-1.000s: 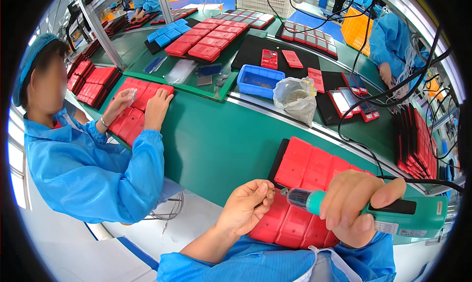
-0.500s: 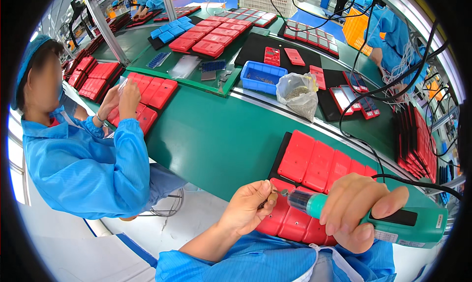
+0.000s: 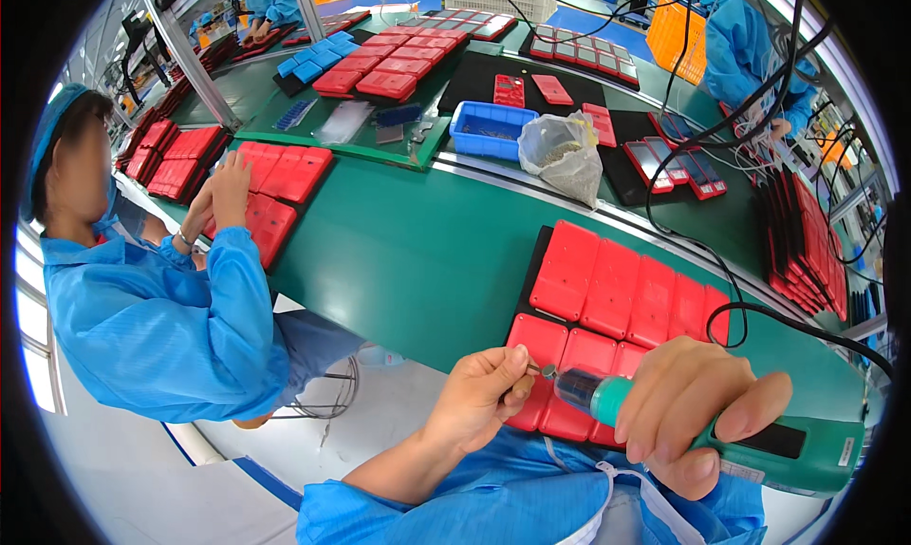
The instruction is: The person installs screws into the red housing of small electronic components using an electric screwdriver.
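Two hands at near edge of green table (image 3: pixel 418 251). Right hand (image 3: pixel 688 412) clenched round green electric screwdriver (image 3: pixel 750 441), tip aimed left. Left hand (image 3: pixel 479 398) fingers pinched at bit tip, apparently seating small screw; too small to tell. Red cases (image 3: pixel 617 293) lie in two rows on black mat, just beyond hands. Judgement: fastening not begun on nearest case; which cases are done, cannot tell.

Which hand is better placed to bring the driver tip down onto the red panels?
Probably the right hand: it grips the green electric screwdriver, its tip just above the red panels. The left hand only pinches something small at that tip.
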`<state>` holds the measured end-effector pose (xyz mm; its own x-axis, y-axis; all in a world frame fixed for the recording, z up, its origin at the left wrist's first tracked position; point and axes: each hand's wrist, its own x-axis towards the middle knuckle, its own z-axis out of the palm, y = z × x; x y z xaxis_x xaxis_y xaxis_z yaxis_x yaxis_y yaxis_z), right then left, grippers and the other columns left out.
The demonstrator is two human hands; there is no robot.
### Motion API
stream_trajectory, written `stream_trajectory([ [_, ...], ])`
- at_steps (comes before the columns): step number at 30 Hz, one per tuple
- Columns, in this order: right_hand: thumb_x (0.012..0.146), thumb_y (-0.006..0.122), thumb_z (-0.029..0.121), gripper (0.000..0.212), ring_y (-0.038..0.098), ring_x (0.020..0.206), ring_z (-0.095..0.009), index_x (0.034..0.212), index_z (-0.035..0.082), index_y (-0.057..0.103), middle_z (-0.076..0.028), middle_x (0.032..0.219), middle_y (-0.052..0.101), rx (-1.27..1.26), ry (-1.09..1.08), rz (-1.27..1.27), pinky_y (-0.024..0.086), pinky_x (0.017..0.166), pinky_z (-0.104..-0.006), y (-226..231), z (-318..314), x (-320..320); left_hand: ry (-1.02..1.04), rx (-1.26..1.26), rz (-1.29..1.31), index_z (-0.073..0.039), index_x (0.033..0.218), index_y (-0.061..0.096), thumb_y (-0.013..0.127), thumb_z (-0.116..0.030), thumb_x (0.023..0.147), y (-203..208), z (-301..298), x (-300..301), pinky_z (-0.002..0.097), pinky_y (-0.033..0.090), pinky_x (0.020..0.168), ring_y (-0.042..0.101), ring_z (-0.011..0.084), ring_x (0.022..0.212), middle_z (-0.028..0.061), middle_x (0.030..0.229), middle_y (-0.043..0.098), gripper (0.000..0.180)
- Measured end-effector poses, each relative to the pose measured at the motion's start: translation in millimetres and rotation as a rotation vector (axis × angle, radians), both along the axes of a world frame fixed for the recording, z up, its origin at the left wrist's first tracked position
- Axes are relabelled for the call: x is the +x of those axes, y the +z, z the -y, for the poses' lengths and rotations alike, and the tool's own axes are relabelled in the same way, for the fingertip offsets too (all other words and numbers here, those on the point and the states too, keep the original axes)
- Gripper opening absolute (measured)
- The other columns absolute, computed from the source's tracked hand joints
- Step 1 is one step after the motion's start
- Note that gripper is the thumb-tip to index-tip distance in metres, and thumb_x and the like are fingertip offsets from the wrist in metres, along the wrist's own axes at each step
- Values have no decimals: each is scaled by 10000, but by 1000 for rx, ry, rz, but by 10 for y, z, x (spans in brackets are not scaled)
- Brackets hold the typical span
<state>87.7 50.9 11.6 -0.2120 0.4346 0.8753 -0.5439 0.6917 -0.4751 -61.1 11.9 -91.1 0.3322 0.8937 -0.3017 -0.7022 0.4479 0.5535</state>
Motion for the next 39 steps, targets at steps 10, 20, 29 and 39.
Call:
stream_trajectory([
  [10,792,588,197,277,487,371,-131,885,107,343,16,506,471,-169,-65,181,424,357,-264,-80,80,106,306,-56,-80,46,997,496,439,-207,886,-104,140,-304,155,255,425,355,62,540,1,620,431,281],
  [20,682,545,-109,363,522,519,-181,980,32,395,-96,645,512,-180,54,267,457,476,-317,-283,-82,-23,226,-107,34,22,934,540,437,-224,887,-379,354,-384,171,294,438,385,68,519,17,620,464,271],
  [29,665,558,-108,371,530,525,-181,972,17,393,-107,644,515,-130,51,271,457,476,-303,-312,-145,-107,134,-134,59,3,873,563,443,-242,884,-380,419,-350,184,311,431,386,78,495,25,587,452,274],
  [39,638,589,-101,313,518,489,-130,896,-13,435,-97,620,527,-207,-99,213,419,443,-242,-359,-119,-249,85,-19,-16,19,891,565,437,-216,889,-406,362,-304,176,292,448,369,64,509,5,575,423,268],
])
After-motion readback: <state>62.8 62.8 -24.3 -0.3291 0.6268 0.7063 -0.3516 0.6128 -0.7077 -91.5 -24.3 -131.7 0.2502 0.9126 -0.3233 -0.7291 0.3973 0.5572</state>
